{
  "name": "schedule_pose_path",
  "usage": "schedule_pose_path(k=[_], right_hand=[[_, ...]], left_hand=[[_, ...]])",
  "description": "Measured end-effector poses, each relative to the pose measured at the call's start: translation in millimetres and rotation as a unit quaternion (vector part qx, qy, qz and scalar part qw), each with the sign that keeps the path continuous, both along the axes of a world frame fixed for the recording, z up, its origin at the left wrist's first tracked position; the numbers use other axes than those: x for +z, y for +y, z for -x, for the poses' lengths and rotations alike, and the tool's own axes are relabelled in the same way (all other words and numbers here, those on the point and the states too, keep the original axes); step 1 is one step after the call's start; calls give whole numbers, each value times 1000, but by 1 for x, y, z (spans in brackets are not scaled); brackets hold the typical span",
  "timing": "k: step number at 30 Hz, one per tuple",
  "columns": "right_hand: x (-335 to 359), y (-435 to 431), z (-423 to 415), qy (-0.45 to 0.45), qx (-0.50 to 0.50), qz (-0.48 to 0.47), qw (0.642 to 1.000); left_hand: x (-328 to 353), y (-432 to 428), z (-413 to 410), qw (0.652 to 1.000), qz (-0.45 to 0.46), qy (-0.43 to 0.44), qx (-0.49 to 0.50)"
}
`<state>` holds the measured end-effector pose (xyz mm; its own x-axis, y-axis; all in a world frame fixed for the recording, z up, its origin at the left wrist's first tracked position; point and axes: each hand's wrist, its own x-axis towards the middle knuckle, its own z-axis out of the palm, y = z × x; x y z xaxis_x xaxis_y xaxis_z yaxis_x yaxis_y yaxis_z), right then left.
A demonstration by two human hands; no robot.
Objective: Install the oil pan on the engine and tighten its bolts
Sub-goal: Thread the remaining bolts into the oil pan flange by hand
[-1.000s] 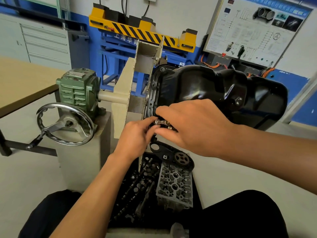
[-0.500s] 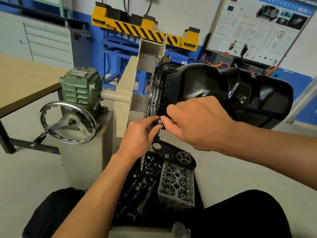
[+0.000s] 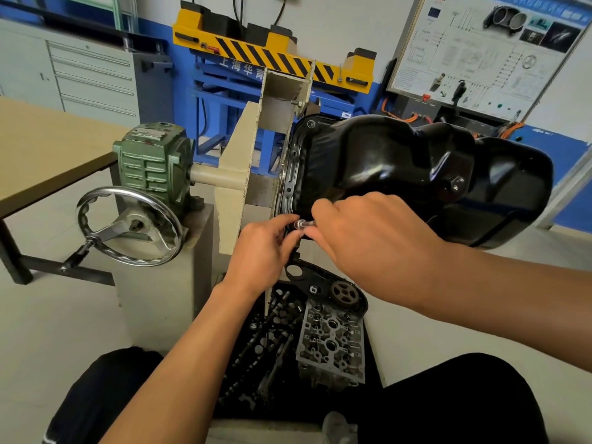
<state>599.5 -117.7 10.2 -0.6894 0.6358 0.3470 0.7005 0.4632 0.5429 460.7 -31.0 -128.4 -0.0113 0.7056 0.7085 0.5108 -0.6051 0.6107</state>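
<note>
- Foreground: the person's knees in dark trousers (image 3: 464, 402), with pale floor (image 3: 57, 331) on either side.
- Between the knees: a black tray (image 3: 373, 363) holding loose engine parts, among them a grey cylinder head (image 3: 331, 344) and, at its far end, a black cover (image 3: 307, 277) with a toothed wheel.
- Left hand (image 3: 262, 251): fingers curled, thumb and fingertips pinching the end of a small shiny metal piece (image 3: 302, 224) at the lower rim of the oil pan (image 3: 416, 168).
- Right hand (image 3: 368, 238): fingers curled round the same metal piece from the right; whether it is a bolt or a socket cannot be told.
- Oil pan: black and glossy, turned on its side, its flange against the cream stand plate (image 3: 237, 187).
- Left of the plate: a green gearbox (image 3: 153, 158) with a chrome handwheel (image 3: 128, 225), both on a grey pedestal (image 3: 160, 299).
- Far left: a tan table (image 3: 48, 149) on dark legs.
- Background: grey drawers (image 3: 93, 81), a yellow lift (image 3: 272, 56) with black stripes on a blue frame, and a wiring board (image 3: 480, 52) against a white and blue wall.
</note>
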Motion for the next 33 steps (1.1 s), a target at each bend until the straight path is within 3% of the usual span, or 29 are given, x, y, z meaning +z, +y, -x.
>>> schedule_pose_path(k=[4,12,18,23,26,30,33], right_hand=[[6,0,10,-3,-31,-43,999],[-1,-9,11,-50,-32,47,997],[9,-6,17,-50,-108,-31,992],[5,-7,11,-32,-35,45,998],[1,-11,15,-32,-46,70,996],[10,-12,20,-13,-113,-21,993],[13,-4,14,35,-69,-10,997]], left_hand=[[-4,2,1,1000,18,12,-16],[4,-3,1,1000,19,20,1],[1,-2,0,999,12,29,23],[6,-5,-3,1000,-6,26,12],[4,-1,-3,995,8,94,41],[-1,0,-4,999,6,33,40],[0,3,-6,997,31,18,62]])
